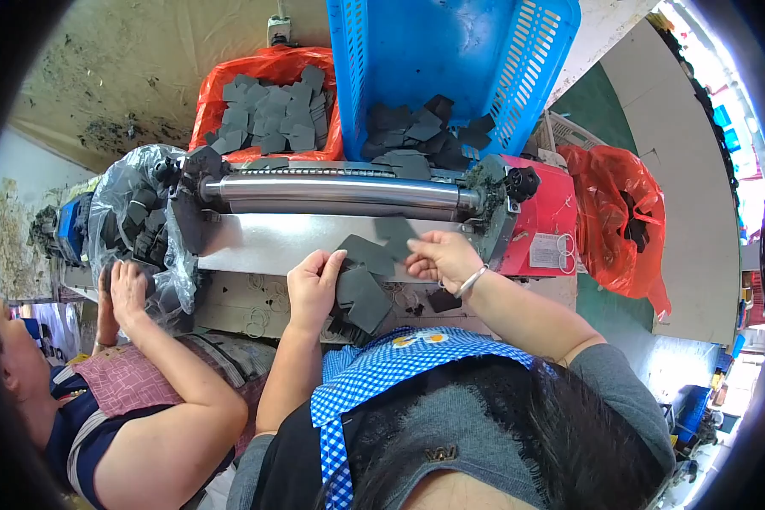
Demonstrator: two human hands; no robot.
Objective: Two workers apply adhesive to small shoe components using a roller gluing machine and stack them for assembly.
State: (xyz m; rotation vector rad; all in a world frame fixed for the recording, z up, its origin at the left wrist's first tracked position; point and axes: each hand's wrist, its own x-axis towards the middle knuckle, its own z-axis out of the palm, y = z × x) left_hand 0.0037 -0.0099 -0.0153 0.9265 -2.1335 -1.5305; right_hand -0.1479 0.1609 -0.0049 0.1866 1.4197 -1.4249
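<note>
In front of a machine with a shiny steel roller [340, 192], my left hand [309, 287] pinches a thin dark grey flat piece [365, 254] between thumb and fingers. My right hand [447, 260], with a bracelet on the wrist, has its fingers closed at the edge of another dark grey piece [394, 231]. That piece is slightly blurred and lies over the machine's silver feed plate [280, 240]. Below my hands, near my checked apron, sits a pile of similar pieces [362, 301].
Behind the roller stand a red-bag-lined container [202, 119] of grey pieces and a blue basket [450, 42] holding more. A red plastic bag [629, 255] hangs at the right. At the left, a co-worker's hands [129, 293] are by a clear bag [110, 183] of dark pieces.
</note>
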